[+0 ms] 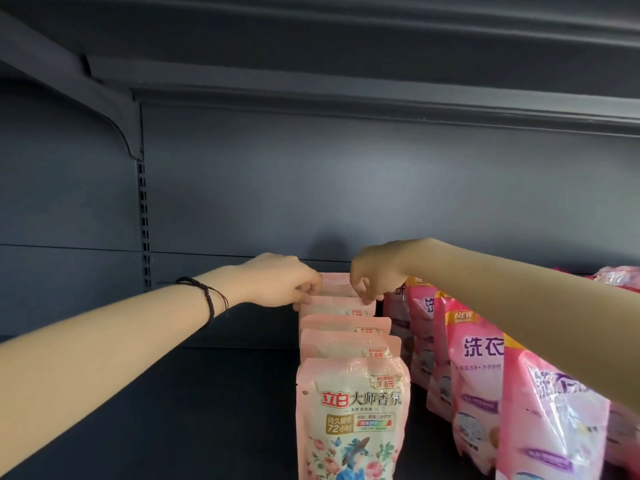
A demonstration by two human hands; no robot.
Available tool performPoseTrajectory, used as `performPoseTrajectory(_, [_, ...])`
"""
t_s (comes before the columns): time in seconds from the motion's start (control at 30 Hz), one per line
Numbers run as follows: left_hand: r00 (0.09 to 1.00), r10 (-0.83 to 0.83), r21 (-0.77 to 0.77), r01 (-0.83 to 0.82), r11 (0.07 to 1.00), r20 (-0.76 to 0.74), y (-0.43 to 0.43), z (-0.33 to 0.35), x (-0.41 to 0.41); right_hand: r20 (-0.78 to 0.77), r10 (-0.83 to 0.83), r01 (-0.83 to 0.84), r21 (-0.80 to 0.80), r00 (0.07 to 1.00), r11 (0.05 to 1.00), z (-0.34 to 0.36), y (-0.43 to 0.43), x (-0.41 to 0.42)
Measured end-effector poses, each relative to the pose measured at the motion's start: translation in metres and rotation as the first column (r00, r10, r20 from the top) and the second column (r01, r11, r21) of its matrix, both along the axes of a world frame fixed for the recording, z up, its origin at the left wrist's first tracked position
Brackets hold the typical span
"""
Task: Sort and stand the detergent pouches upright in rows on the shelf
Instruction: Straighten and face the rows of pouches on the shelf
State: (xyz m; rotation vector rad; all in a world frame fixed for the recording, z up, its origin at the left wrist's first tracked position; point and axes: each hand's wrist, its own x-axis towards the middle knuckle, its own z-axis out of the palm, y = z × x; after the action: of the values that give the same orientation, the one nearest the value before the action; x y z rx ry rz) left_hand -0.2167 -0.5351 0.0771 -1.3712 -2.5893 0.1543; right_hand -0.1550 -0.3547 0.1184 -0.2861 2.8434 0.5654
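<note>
detergent pouches, the pale pink ones [351, 407], stand upright in a single row running from lower centre of the frame back toward the middle, one behind another, fronts toward you. your left hand [280, 280] and right hand [372, 275] are at the far end of that row, mid frame, close together but not touching each other. both are clamped on the back pouch [334, 299]: left fingers pinch its top left corner, right fingers curl down and pinch its top right corner. one more pale pink top edge shows just behind it, can't tell if either hand touches that one. bright pink pouches [479, 368] stand in a second row just beside, right of frame, partly hidden under your right forearm. all sit on the dark shelf [207, 410]. black cord bracelet [209, 299] on your left wrist. dark back panel [346, 185] behind, slotted upright [143, 220] at left, bracket [114, 109] upper left, underside of the upper shelf [346, 46] across the top.
</note>
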Motion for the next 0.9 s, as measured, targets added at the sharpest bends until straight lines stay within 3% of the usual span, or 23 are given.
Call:
performPoseTrajectory(0.2, [0.998, 0.052, 0.018, -0.053, 0.998, 0.041, -0.011, 0.0, 0.005, -0.009, -0.012, 0.012, -0.046, 1.0, 0.999, -0.004, -0.004, 0.004])
performPoseTrajectory(0.27, [0.997, 0.074, 0.11, -0.077, 0.991, 0.032, -0.013, -0.001, 0.008, -0.066, -0.042, 0.036, -0.089, 0.997, 0.995, 0.0, -0.003, 0.011])
performPoseTrajectory(0.33, [0.994, 0.06, 0.328, -0.087, 0.941, 0.092, -0.015, -0.004, 0.015, -0.215, -0.105, 0.04, -0.287, 0.971, 0.957, 0.005, -0.003, 0.024])
performPoseTrajectory(0.37, [0.988, 0.021, 0.466, -0.092, 0.88, 0.155, -0.015, -0.009, 0.021, -0.311, -0.161, 0.002, -0.457, 0.937, 0.889, 0.005, -0.004, 0.034])
performPoseTrajectory(0.4, [0.974, -0.04, 0.597, -0.103, 0.795, 0.222, -0.016, -0.014, 0.028, -0.384, -0.24, -0.075, -0.647, 0.892, 0.759, 0.002, -0.006, 0.048])
performPoseTrajectory(0.47, [0.925, -0.184, 0.787, -0.164, 0.595, 0.332, -0.017, -0.027, 0.05, -0.469, -0.406, -0.311, -0.863, 0.784, 0.398, -0.017, -0.014, 0.081])
performPoseTrajectory(0.53, [0.874, -0.291, 0.883, -0.265, 0.388, 0.39, -0.021, -0.043, 0.074, -0.513, -0.542, -0.5, -0.846, 0.666, 0.186, -0.049, -0.022, 0.116])
performPoseTrajectory(0.6, [0.859, -0.335, 0.921, -0.344, 0.183, 0.387, -0.025, -0.063, 0.098, -0.479, -0.618, -0.59, -0.807, 0.623, 0.03, -0.086, -0.031, 0.142])
performPoseTrajectory(0.67, [0.839, -0.381, 0.912, -0.41, 0.026, 0.388, -0.023, -0.087, 0.121, -0.394, -0.683, -0.611, -0.786, 0.616, -0.098, -0.121, -0.036, 0.151])
performPoseTrajectory(0.8, [0.741, -0.503, 0.834, -0.547, -0.07, 0.444, -0.009, -0.129, 0.153, -0.212, -0.76, -0.582, -0.772, 0.614, -0.255, -0.167, -0.047, 0.146])
performPoseTrajectory(0.9, [0.721, -0.548, 0.79, -0.59, -0.166, 0.424, -0.001, -0.139, 0.159, -0.109, -0.739, -0.522, -0.776, 0.664, -0.355, -0.18, -0.056, 0.145])
